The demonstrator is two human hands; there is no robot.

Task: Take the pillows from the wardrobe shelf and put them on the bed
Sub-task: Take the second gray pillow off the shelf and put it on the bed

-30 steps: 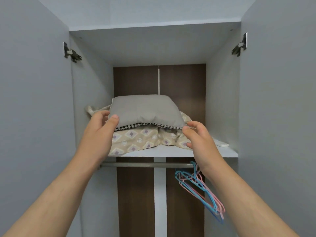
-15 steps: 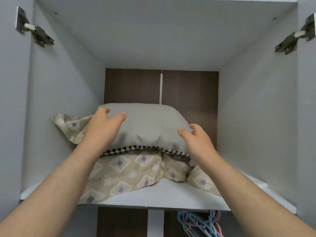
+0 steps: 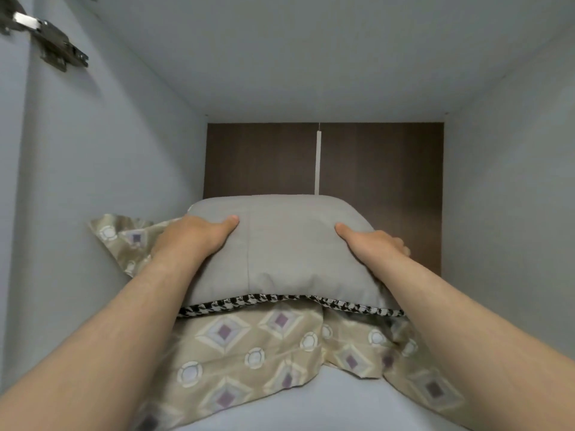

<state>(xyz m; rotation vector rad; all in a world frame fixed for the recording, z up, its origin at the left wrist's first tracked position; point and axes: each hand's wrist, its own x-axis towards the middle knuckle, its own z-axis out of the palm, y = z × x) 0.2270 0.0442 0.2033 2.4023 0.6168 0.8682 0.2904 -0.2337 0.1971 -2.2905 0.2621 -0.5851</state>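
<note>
A grey pillow [image 3: 286, 247] with a houndstooth trim along its front edge lies on top of a beige pillow [image 3: 249, 349] patterned with diamonds and circles. Both rest on the white wardrobe shelf [image 3: 329, 405]. My left hand [image 3: 196, 234] grips the grey pillow's left side, thumb on top, fingers hidden around the edge. My right hand [image 3: 373, 244] grips its right side the same way. The bed is out of view.
Grey wardrobe side walls close in on both sides, with a low ceiling panel above. A dark brown back panel [image 3: 373, 157] stands behind the pillows. A metal door hinge [image 3: 46, 42] sits at the upper left.
The view has moved closer to the shelf. Both hands went from hovering near the grey pillow to clasping its left and right sides.
</note>
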